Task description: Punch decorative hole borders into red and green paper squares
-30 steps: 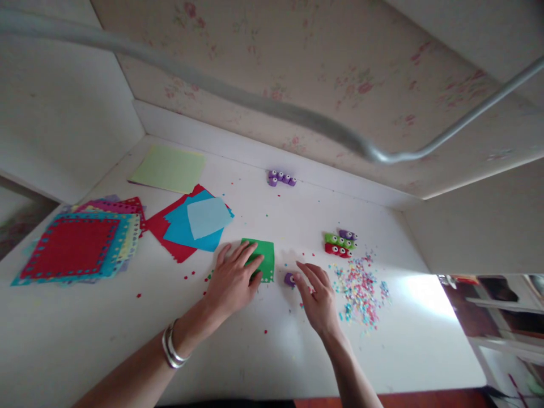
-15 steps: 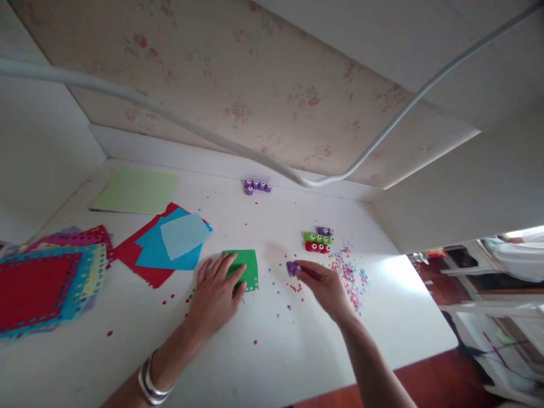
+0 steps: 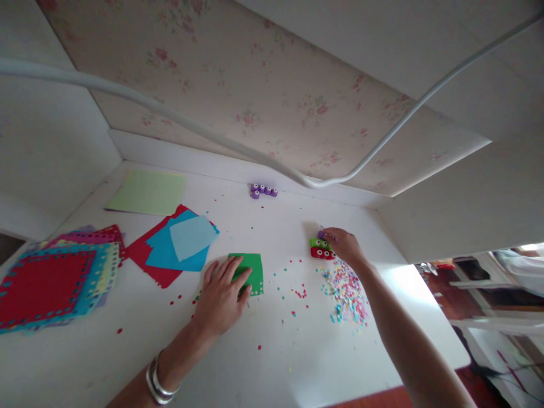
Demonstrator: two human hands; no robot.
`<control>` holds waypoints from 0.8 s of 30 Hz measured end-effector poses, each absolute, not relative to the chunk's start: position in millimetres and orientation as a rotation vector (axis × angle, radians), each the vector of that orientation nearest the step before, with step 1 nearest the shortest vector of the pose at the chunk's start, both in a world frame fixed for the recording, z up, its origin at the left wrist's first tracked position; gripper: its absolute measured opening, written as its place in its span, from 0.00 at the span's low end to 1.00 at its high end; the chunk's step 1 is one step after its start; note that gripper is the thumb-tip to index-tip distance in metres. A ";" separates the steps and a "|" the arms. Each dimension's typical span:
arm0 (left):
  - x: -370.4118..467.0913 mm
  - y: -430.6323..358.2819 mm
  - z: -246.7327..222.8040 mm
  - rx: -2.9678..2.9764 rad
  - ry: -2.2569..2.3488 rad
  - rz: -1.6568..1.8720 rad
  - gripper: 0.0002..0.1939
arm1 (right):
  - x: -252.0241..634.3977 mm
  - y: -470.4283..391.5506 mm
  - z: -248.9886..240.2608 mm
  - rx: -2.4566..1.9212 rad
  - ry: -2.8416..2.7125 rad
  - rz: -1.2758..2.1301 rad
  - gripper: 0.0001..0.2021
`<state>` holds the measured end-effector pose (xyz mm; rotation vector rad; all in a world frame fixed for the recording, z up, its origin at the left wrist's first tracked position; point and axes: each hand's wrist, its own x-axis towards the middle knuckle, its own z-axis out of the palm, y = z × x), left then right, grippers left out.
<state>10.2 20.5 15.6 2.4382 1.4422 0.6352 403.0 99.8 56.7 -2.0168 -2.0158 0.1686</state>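
Observation:
My left hand [image 3: 223,294] lies flat with fingers spread on a small green paper [image 3: 254,272]. Small holes run along the near edge of that sheet. Over at the right, my right hand [image 3: 345,246] has its fingertips closed around a small purple craft punch [image 3: 322,233], partly covered by the fingers. It is at the far side of a cluster where green craft punches [image 3: 318,243] stand behind a row of red craft punches [image 3: 323,253]. Whether the purple punch rests on the table I cannot tell.
Purple punches [image 3: 264,190] stand by the back wall. Punched confetti [image 3: 346,292] is heaped at the right, with loose bits scattered around. Red and blue sheets [image 3: 199,258], a pale green stack [image 3: 147,192] and punched-edge papers [image 3: 46,283] lie left. A white cable [image 3: 204,129] hangs across the wall.
My right hand has moved right and away from me, carrying the purple punch from beside the green paper to the punch cluster. My left hand stays on the paper; the view has shifted slightly.

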 end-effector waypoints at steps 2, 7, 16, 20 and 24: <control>10.2 21.6 17.5 2.419 1.444 0.645 0.16 | 403.8 100.1 55.4 -1.993 -2.061 0.177 0.12; 9.2 24.4 17.3 2.380 1.550 0.645 0.19 | 384.6 112.6 57.8 -1.947 -2.044 0.098 0.16; 3.1 28.5 8.5 2.344 1.708 0.645 0.25 | 249.2 204.2 38.7 -1.665 -2.242 0.267 0.21; -3.2 34.2 10.9 2.283 1.681 0.635 0.28 | 214.1 240.4 34.7 -1.625 -2.349 0.297 0.27; -5.3 36.6 7.9 2.174 1.579 0.747 0.31 | 207.6 251.0 36.3 -1.625 -2.374 0.324 0.23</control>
